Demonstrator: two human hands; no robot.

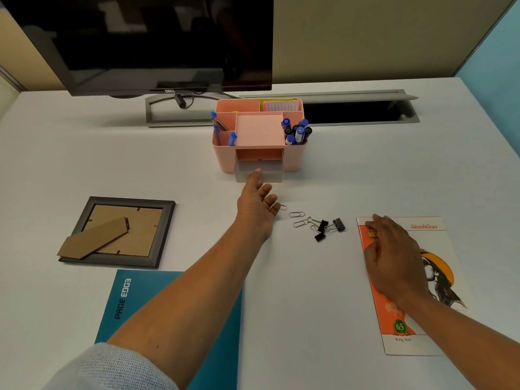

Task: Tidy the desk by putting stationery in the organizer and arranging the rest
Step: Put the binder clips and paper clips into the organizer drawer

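L hand (pixel 254 204) was stretched fwd, index tip touching the front of the clear drawer (pixel 270 171) at the bottom of the pink organizer (pixel 295 157); other fingers loose, gripping nothing. Drawer sat partly pulled out. R hand (pixel 394 254) lay on the orange/white notebook (pixel 439 249), fingers relaxed, not clamped. Paper clips (pixel 297 214) and black binder clips (pixel 323 229) were loose on the desk (pixel 337 178) btwn the two hands, one clip right by the L fingertips. Organizer already had blue pens (pixel 216 128) on its left, markers (pixel 297 130) on its right, sticky notes (pixel 278 105) at back. Photo frame (pixel 121 232) face-down far left, teal notebook (pixel 140 299) under the L forearm.
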